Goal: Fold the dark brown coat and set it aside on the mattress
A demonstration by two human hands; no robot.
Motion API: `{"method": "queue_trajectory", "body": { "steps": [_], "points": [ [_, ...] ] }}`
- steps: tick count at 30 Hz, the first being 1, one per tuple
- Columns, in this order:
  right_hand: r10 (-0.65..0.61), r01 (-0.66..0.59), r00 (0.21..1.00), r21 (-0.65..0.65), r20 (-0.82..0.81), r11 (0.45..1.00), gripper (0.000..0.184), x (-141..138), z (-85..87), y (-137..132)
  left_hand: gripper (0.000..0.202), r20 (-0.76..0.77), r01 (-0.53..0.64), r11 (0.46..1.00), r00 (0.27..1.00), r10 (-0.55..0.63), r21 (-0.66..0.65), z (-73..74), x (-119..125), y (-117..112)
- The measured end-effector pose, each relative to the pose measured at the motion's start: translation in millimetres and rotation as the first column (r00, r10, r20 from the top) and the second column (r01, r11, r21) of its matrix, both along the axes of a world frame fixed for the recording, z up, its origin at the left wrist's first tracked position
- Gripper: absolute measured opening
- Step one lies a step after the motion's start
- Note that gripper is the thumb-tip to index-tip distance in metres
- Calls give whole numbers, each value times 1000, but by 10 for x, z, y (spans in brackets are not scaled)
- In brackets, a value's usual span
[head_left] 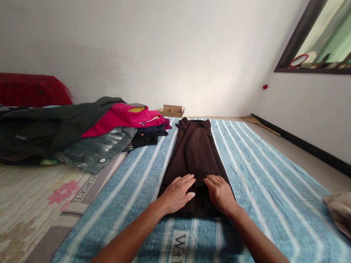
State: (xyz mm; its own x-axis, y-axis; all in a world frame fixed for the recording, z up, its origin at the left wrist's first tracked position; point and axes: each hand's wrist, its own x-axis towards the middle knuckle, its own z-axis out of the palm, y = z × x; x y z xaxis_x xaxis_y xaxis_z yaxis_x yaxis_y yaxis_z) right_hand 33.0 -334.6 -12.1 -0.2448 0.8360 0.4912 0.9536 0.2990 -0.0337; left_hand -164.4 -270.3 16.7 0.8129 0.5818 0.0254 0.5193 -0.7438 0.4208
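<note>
A dark brown garment (196, 153), trousers or a skirt, lies lengthwise on the blue striped sheet (246, 175). Its gathered, narrower end points at the wall and its wider end is close to me. My left hand (178, 191) rests palm down on the near left part of the cloth, fingers stretched out and thumb apart. On the near right part lies my right hand (220, 193), also palm down, its fingers a little bent and pressing on the cloth. Neither hand grips any fabric. Both palms are hidden from view.
A heap of clothes stands on the left, with a dark green garment (55, 120), a pink one (123, 117) and a denim piece (106, 146). A cardboard box (173, 110) is by the wall. Beige cloth (340, 212) lies at the right edge.
</note>
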Motion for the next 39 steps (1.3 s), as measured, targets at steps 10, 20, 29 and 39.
{"method": "queue_trajectory", "body": {
  "steps": [10, 20, 29, 39],
  "points": [
    [-40, 40, 999, -74, 0, 996, 23, 13, -77, -50, 50, -9, 19, 998, 1000, -18, 55, -63, 17, -31],
    [-33, 31, 997, -26, -68, 999, 31, 59, -47, -55, 48, -18, 41, 994, 999, -39, 99, -44, 23, -26],
    [-27, 27, 998, -1, -55, 1000, 27, 52, -66, -73, 46, -45, 35, 996, 999, -31, 82, -19, 46, -39],
    [-76, 77, 996, 17, -49, 997, 31, 13, -134, -74, 46, -79, 30, 994, 997, -21, 103, 10, 31, -54]
  ]
}}
